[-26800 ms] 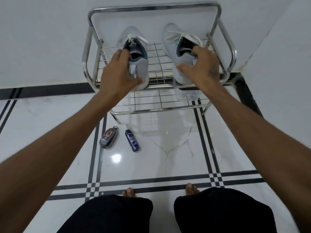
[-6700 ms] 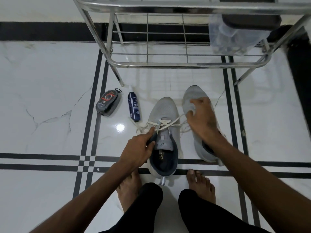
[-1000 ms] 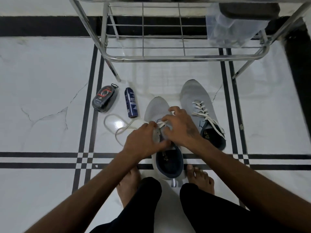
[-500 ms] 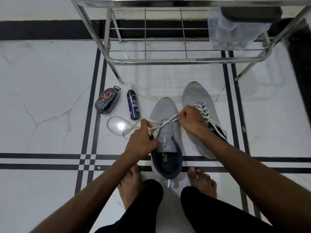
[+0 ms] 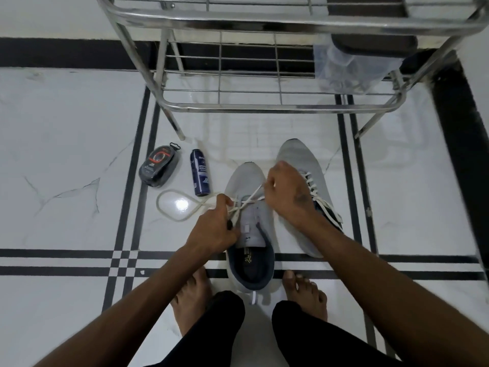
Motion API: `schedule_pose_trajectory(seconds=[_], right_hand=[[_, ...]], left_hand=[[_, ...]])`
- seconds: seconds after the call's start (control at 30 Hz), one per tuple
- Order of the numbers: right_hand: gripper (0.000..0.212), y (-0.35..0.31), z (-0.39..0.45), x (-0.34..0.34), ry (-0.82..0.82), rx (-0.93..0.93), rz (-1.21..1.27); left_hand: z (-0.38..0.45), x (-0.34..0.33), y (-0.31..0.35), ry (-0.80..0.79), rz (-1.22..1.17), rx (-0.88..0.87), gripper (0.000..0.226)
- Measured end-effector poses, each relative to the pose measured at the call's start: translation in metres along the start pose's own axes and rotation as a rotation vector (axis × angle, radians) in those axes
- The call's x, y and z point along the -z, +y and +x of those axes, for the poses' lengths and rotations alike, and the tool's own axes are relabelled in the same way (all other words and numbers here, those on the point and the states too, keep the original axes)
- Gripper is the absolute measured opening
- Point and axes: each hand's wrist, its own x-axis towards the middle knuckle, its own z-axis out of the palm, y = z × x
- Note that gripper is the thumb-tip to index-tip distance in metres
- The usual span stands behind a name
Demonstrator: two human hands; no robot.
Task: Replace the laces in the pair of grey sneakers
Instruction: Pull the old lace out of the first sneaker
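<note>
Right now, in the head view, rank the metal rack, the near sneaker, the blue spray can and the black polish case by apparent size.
1. metal rack, by far the largest.
2. near sneaker.
3. black polish case and blue spray can: similar; the case is wider, the can slimmer, so unranked.
</note>
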Motion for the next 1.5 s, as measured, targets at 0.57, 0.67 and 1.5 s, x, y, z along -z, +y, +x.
schedule_pose_trajectory(seconds=[0.57,0.67,1.5], right_hand=[[0.019,0.002,0.005,0.002,-0.165,0.198,-0.158],[0.017,0.036,0.014,0.029,0.053,-0.128,-0.060],[0.025,0.006,-0.010,-0.008,-0.289,0.452,-0.116]], left_hand=[[0.004,0.004,0.002,-0.017,0.001,-0.007,0.056],[0.007,0.004,0.002,-0.010,0.006,-0.012,0.056],[0.000,0.001,0.007,0.062,0.032,-0.076,0.058]])
